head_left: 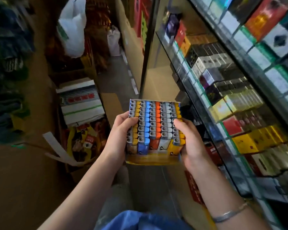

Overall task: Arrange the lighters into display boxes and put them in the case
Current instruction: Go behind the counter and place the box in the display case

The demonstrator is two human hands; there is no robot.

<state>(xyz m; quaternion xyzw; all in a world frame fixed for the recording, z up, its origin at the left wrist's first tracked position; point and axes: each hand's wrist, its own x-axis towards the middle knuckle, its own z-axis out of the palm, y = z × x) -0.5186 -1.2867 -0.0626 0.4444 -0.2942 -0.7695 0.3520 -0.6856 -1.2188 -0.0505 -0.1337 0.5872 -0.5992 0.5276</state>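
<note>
A yellow display box [152, 159] hangs in mid-air at the centre of the head view, packed with several rows of lighters [154, 122] with yellow, blue, orange and white tops. My left hand [121, 131] grips the box's left side, thumb lying over the left rows. On the right side my right hand [188, 140] grips it, thumb on the right rows. The glass display case [211, 103] stands just to the right of the box, its shelves lined with cigarette packs.
A dark metal case frame [148, 47] rises behind the box. Cardboard boxes [81, 103], a white plastic bag [73, 27] and a yellow bag [83, 143] crowd the floor on the left. A narrow aisle runs ahead between them and the case.
</note>
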